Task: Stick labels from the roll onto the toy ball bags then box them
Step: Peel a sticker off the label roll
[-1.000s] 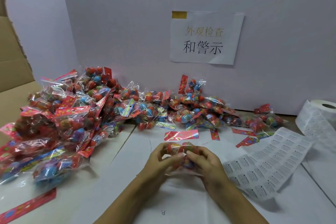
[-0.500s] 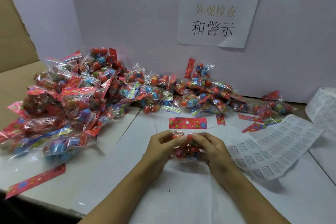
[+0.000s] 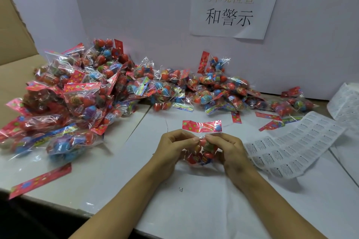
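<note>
**Both hands pinch one bag of toy balls over the white table**

The fingertips (image 3: 192, 138) of the left hand (image 3: 171, 149) and those of the right hand (image 3: 231, 151) meet at the neck of a small clear toy ball bag (image 3: 202, 151), curled in and pinching the plastic just under its red header card (image 3: 202, 126). The card stands up behind the fingers; the red and multicoloured balls hang bunched between the two palms, just above the white table (image 3: 194, 209).

To the right, a strip of white labels (image 3: 291, 145) lies flat beside the right wrist and runs back toward the label roll (image 3: 345, 101) at the edge of view. Behind the hands, a long heap of bags (image 3: 81, 91) stretches along the white wall, tallest on the left. A loose red card (image 3: 40, 179) lies near the table's front edge. A cardboard box (image 3: 13, 40) stands far left. A paper sign (image 3: 233, 4) with Chinese characters is taped to the wall.
</note>
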{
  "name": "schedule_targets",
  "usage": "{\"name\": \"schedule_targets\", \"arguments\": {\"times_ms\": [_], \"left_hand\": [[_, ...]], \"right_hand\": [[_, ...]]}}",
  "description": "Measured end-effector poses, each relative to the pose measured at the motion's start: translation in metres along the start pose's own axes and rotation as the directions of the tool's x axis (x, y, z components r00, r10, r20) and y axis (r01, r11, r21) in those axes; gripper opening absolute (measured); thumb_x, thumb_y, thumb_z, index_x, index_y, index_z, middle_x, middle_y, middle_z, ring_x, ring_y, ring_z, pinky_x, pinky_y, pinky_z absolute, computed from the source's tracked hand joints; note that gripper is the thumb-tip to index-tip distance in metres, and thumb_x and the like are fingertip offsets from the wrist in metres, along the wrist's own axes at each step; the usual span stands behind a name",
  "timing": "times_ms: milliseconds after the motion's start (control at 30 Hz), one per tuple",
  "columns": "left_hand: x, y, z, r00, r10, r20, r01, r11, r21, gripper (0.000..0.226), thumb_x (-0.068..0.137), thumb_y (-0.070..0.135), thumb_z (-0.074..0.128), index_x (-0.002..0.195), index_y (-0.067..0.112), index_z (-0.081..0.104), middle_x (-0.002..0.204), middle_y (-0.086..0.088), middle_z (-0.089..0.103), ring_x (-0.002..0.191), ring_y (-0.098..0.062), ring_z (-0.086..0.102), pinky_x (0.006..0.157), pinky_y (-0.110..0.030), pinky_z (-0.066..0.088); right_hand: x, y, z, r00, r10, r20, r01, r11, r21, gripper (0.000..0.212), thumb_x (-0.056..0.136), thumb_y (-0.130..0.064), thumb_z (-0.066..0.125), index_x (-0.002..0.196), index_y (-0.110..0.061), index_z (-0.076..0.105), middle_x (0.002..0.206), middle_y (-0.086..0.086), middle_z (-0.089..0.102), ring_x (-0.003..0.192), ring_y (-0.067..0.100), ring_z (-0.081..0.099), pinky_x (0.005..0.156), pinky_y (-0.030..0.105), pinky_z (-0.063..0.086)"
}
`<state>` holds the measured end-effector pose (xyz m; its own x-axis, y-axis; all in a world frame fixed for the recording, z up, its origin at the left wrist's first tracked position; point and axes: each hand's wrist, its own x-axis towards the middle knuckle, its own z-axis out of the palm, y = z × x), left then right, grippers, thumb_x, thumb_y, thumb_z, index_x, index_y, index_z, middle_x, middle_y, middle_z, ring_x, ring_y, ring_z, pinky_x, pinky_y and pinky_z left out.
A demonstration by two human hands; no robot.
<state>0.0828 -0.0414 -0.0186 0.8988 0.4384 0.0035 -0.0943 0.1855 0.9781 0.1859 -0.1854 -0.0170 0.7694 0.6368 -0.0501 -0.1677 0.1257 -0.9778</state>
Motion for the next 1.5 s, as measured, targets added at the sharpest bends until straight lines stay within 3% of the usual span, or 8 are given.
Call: {"name": "schedule_targets", "arguments": {"times_ms": [100,267,400,600,733,933,1267,1500], "left_hand": [[0.0,-0.001,0.0,1.0,0.008,0.013,-0.009,1.0,0.014,0.003,0.086,0.017,0.08,0.085,0.015,0.079,0.083,-0.01,0.075,0.075,-0.017,0.07,0.068,-0.029,0.056],[0.001,-0.001,0.0,1.0,-0.022,-0.011,0.022,0.997,0.07,0.042,0.072,0.047,0.086,0.107,0.025,0.076,0.105,-0.004,0.077,0.1,-0.023,0.075,0.091,-0.047,0.06],[-0.002,0.0,0.001,0.992,-0.021,0.122,0.019,1.0,0.024,0.044,0.071,0.035,0.089,0.11,0.017,0.077,0.11,-0.014,0.076,0.102,-0.035,0.074,0.085,-0.044,0.062],[0.001,0.004,-0.002,0.999,0.049,0.024,-0.045,0.989,-0.141,0.028,0.078,0.017,0.087,0.104,0.011,0.079,0.109,-0.02,0.075,0.102,-0.034,0.074,0.084,-0.034,0.06],[0.001,0.007,-0.005,0.999,0.044,-0.013,-0.045,0.984,-0.175,0.037,0.074,0.018,0.085,0.109,0.01,0.077,0.107,-0.019,0.077,0.1,-0.031,0.076,0.082,-0.031,0.061],[0.002,0.01,0.0,0.999,0.015,-0.029,-0.021,0.98,-0.2,0.047,0.077,0.024,0.081,0.118,0.003,0.071,0.107,-0.018,0.077,0.101,-0.029,0.076,0.081,-0.028,0.061],[-0.001,0.004,-0.003,0.998,0.028,0.047,-0.022,0.992,-0.123,0.059,0.073,0.022,0.091,0.127,0.017,0.065,0.105,-0.021,0.077,0.094,-0.036,0.076,0.081,-0.035,0.062],[-0.002,0.004,-0.003,0.997,0.04,0.073,-0.029,0.99,-0.139,0.051,0.08,0.02,0.084,0.125,0.013,0.062,0.107,-0.021,0.076,0.095,-0.035,0.076,0.082,-0.035,0.061]], "right_hand": [[0.0,0.001,0.0,1.0,-0.007,-0.009,0.007,1.0,0.007,0.012,0.087,-0.016,0.072,0.091,-0.007,0.08,0.087,0.016,0.074,0.081,0.025,0.071,0.069,0.041,0.06],[0.001,0.001,0.003,0.997,-0.022,-0.071,0.026,0.997,0.066,0.027,0.076,-0.036,0.079,0.087,-0.011,0.08,0.085,0.012,0.074,0.074,0.022,0.067,0.064,0.032,0.051],[0.005,-0.002,0.001,0.997,-0.016,-0.079,0.03,0.982,0.184,0.046,0.067,-0.041,0.081,0.093,-0.003,0.078,0.099,0.022,0.074,0.09,0.03,0.07,0.082,0.039,0.058],[0.0,-0.005,0.002,0.995,-0.081,0.065,0.072,0.988,0.14,0.039,0.073,-0.045,0.083,0.102,-0.018,0.08,0.108,0.011,0.077,0.099,0.022,0.074,0.077,0.026,0.058],[-0.001,-0.001,0.004,0.994,-0.092,0.056,0.093,0.996,-0.011,0.032,0.07,-0.035,0.089,0.097,-0.019,0.081,0.099,0.013,0.077,0.09,0.024,0.073,0.074,0.027,0.058],[0.0,-0.002,0.004,0.996,-0.093,0.009,0.093,0.995,0.045,0.039,0.062,-0.04,0.086,0.094,-0.017,0.082,0.097,0.014,0.077,0.088,0.025,0.074,0.071,0.026,0.058],[-0.002,-0.001,0.005,0.994,-0.106,0.017,0.107,0.994,-0.033,0.039,0.067,-0.047,0.088,0.096,-0.021,0.08,0.088,0.007,0.076,0.079,0.017,0.07,0.067,0.027,0.057],[-0.003,0.0,0.009,0.994,-0.105,0.008,0.104,0.967,-0.231,0.046,0.068,-0.056,0.077,0.066,-0.01,0.073,0.063,0.008,0.065,0.058,0.016,0.06,0.051,0.03,0.053]]}}
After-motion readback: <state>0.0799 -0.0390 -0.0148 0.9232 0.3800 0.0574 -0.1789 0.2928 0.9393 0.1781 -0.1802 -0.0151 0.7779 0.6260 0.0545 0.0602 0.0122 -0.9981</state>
